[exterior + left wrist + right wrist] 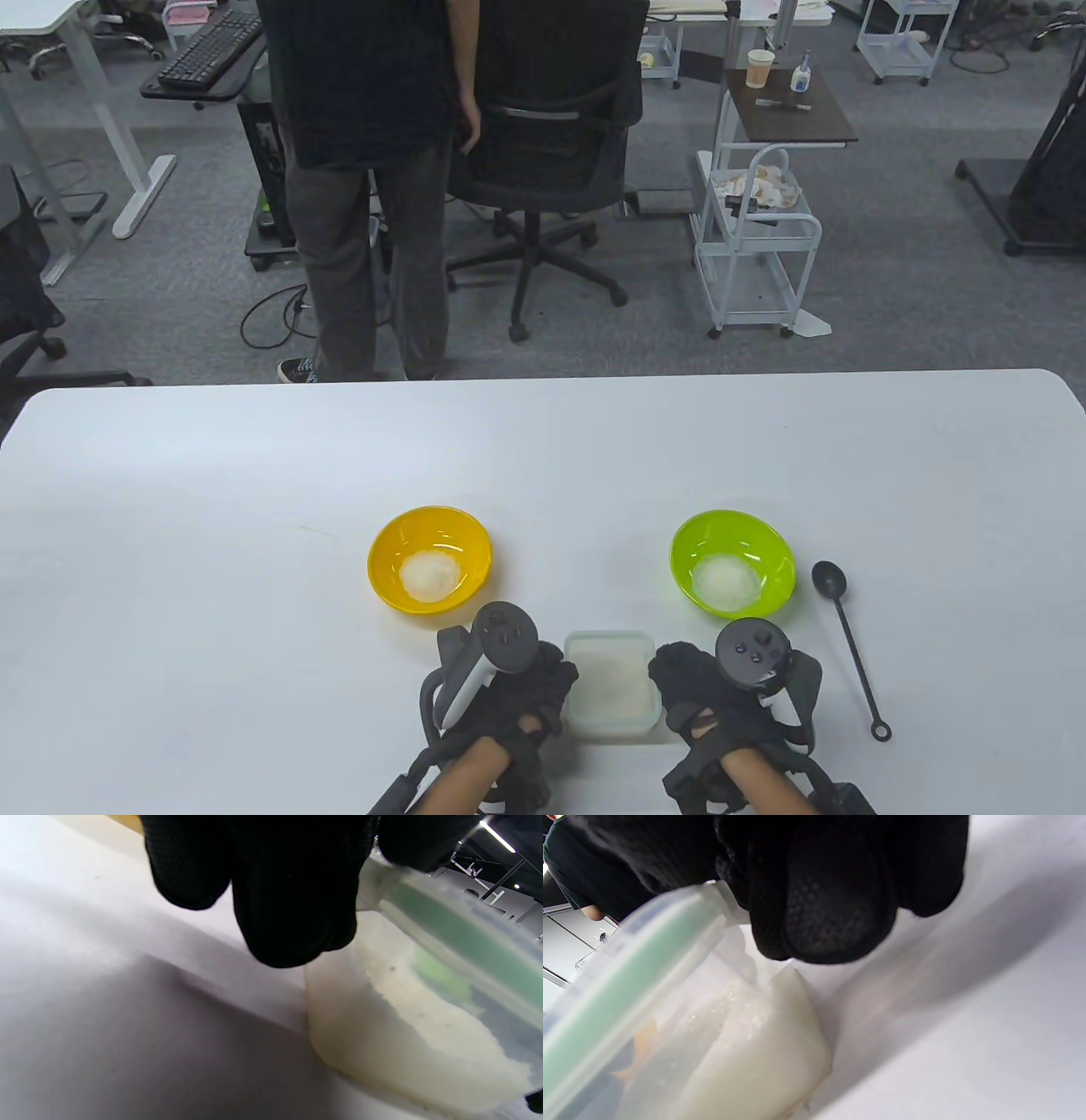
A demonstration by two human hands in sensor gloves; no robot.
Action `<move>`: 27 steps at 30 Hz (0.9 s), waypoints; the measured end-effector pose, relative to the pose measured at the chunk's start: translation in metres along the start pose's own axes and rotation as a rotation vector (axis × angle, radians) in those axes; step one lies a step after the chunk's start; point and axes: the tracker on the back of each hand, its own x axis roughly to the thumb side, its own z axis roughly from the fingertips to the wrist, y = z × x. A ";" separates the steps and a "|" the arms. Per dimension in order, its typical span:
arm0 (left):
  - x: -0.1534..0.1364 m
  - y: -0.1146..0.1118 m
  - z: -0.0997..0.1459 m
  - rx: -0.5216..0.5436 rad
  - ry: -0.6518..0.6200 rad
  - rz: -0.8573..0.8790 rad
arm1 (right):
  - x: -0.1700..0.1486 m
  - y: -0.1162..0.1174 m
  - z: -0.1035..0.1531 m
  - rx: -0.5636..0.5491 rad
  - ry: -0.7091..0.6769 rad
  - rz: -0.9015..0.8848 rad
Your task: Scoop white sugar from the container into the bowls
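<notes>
A clear lidded sugar container (pixel 611 683) with a green seal stands at the table's front, half full of white sugar. My left hand (pixel 556 683) holds its left side and my right hand (pixel 666 675) holds its right side. In the left wrist view my gloved fingers (pixel 292 899) lie over the lid's edge of the container (pixel 382 1052). In the right wrist view my fingers (pixel 831 899) lie on the lid's corner of the container (pixel 755 1060). A yellow bowl (pixel 390 543) and a green bowl (pixel 764 535) each hold a small heap of sugar. A black spoon (pixel 847 628) lies right of the green bowl.
The white table (pixel 212 475) stretches far to the left, right and behind the bowls. Beyond its far edge a person stands next to a black office chair (pixel 543 161), and a white cart (pixel 755 246) stands to the right.
</notes>
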 end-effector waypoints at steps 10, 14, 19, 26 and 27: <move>0.013 0.017 0.009 0.110 -0.108 -0.144 | 0.011 -0.013 0.004 -0.085 -0.120 0.159; 0.035 0.027 0.028 0.257 -0.247 -0.432 | 0.026 -0.031 0.013 -0.216 -0.237 0.331; 0.036 0.031 0.040 0.321 -0.342 -0.641 | 0.035 -0.049 0.026 -0.313 -0.368 0.583; 0.004 0.031 0.031 0.297 -0.293 -0.572 | 0.024 -0.049 0.038 -0.405 -0.444 0.895; 0.000 0.030 0.029 0.295 -0.285 -0.571 | 0.020 -0.047 0.037 -0.403 -0.447 0.901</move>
